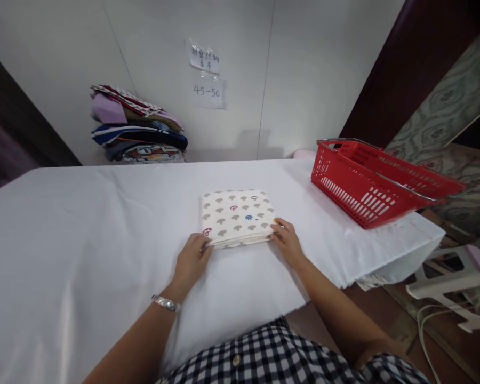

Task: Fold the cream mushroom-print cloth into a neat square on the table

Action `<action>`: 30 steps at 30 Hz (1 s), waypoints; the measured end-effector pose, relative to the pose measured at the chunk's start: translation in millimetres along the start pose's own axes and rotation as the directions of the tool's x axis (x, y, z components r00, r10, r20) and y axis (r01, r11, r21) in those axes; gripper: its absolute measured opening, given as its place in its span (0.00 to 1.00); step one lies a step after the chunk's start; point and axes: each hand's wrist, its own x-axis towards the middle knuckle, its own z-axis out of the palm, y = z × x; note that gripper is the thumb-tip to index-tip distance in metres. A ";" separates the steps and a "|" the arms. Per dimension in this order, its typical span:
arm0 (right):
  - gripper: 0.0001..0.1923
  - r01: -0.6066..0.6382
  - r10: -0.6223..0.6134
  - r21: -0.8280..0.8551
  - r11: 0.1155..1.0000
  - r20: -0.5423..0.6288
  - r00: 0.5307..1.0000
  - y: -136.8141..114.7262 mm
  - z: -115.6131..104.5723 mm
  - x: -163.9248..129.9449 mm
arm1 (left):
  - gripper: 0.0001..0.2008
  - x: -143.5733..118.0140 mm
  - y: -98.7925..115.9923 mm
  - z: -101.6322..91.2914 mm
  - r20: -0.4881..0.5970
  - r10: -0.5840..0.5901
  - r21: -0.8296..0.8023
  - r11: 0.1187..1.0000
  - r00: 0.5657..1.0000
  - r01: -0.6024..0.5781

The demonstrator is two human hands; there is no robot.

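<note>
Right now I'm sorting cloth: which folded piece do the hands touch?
The cream mushroom-print cloth lying alone mid-table, left hand and right hand at its near corners; the stack of folded cloths sits untouched by the wall.

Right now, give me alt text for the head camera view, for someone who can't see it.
A person's left hand and right hand grip the near corners of a folded mushroom-print cloth on a white-covered table. A red basket sits at the right, and a stack of folded fabrics by the wall.
</note>
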 end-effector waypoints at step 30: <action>0.10 0.142 -0.134 -0.011 0.990 0.268 0.954 -27.7 3.6 30.8 | 0.06 33.7 29.9 15.1 0.181 0.199 0.165 0.959 0.963 -0.229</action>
